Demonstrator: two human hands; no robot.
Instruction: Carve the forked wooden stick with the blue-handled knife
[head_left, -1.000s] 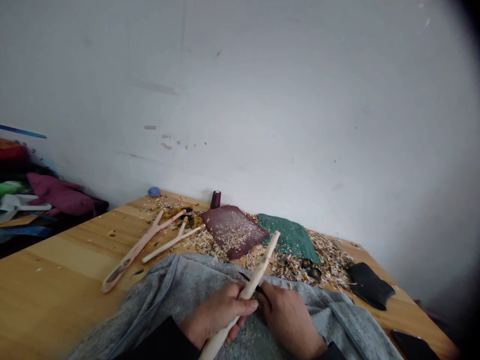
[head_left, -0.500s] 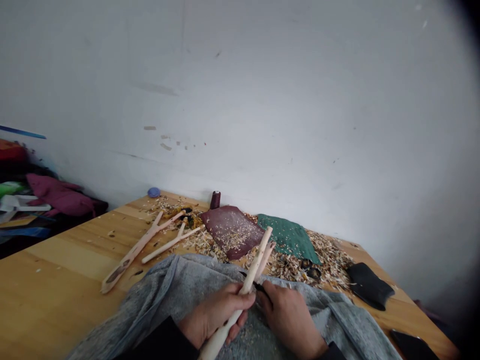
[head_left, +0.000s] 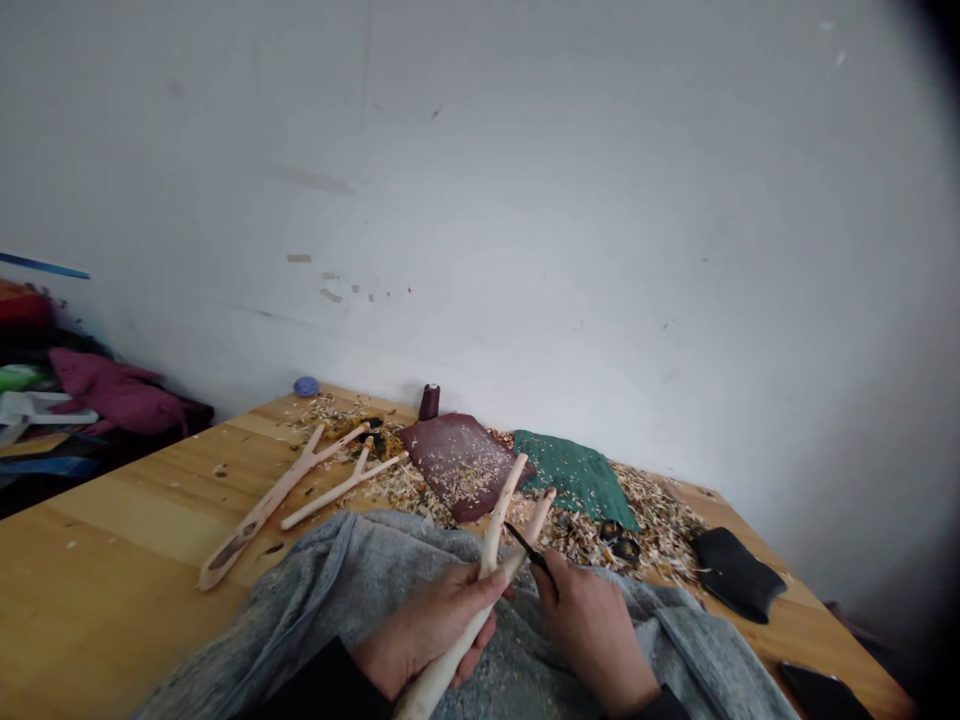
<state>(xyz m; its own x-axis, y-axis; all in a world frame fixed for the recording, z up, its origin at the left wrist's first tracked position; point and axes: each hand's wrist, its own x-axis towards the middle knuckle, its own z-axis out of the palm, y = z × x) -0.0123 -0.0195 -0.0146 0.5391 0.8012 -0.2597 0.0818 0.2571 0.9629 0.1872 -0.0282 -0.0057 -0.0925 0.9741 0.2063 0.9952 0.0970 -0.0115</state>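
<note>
My left hand (head_left: 427, 625) grips a pale peeled forked branch (head_left: 489, 560) below its fork, with the long stem running down toward my lap. My right hand (head_left: 592, 630) is shut on the handle of a small dark-bladed carving knife (head_left: 529, 549). The blade lies against the right prong of the fork. A grey cloth (head_left: 337, 590) covers my lap beneath both hands, with pale wood shavings scattered on it.
A wooden table (head_left: 112, 520) holds two peeled forked branches (head_left: 262, 510), maroon (head_left: 457, 465) and green (head_left: 574, 478) leather pieces, heaped shavings (head_left: 592, 535), scissors (head_left: 622, 548), a black pouch (head_left: 735, 575) and a thread spool (head_left: 429, 402). A white wall rises behind.
The forked branch has turned, so its two prongs now stand clearly apart. The knife blade has come into full view at the right prong. My right hand has shifted slightly right.
</note>
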